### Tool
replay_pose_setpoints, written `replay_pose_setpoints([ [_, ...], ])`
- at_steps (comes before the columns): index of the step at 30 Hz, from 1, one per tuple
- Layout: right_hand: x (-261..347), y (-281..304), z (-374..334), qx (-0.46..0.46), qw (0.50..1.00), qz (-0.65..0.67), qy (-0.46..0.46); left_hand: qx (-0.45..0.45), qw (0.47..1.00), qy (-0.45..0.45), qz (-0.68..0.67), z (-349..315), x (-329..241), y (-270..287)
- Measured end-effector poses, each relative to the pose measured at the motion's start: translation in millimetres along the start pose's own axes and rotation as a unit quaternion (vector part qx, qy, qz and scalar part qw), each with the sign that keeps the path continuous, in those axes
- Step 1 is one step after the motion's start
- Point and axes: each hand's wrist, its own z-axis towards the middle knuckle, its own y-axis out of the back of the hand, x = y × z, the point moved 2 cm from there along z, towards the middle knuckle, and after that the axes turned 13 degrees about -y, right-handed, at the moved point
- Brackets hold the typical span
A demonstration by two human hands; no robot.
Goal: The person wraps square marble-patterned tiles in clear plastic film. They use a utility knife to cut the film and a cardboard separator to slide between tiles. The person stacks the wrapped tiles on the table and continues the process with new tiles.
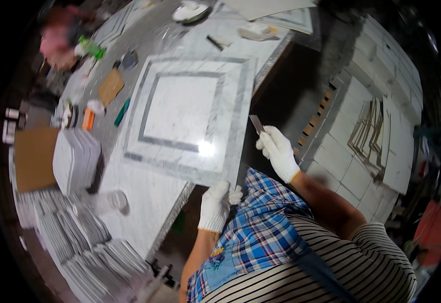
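A square marble tile panel with grey inlaid border bands lies on the worktable, its near end jutting past the table edge. My left hand, in a white knitted glove, grips the panel's near edge, thumb uppermost. Some of its fingers are hidden under the panel. Just off the panel's right side, my gloved right hand is closed around a flat metal scraper blade. The blade points up and left, close to the panel edge and apparently clear of it. A bright lamp reflection shines on the panel's surface.
Stacked white tiles and a clear plastic cup stand at left. Beyond lie a brown sanding sheet, an orange box and a green bottle. Another person is at far left. Pale slabs lie at right.
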Motion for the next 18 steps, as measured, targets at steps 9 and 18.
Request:
replay_pose_setpoints([
  [9, 18, 27, 55, -0.006, 0.987, 0.158, -0.035, -0.015, 0.998, -0.013, 0.061, -33, -34, 24],
  [18, 5, 15, 118, 0.024, 0.952, 0.302, -0.046, -0.025, 0.991, 0.029, 0.131, -45, -49, 40],
])
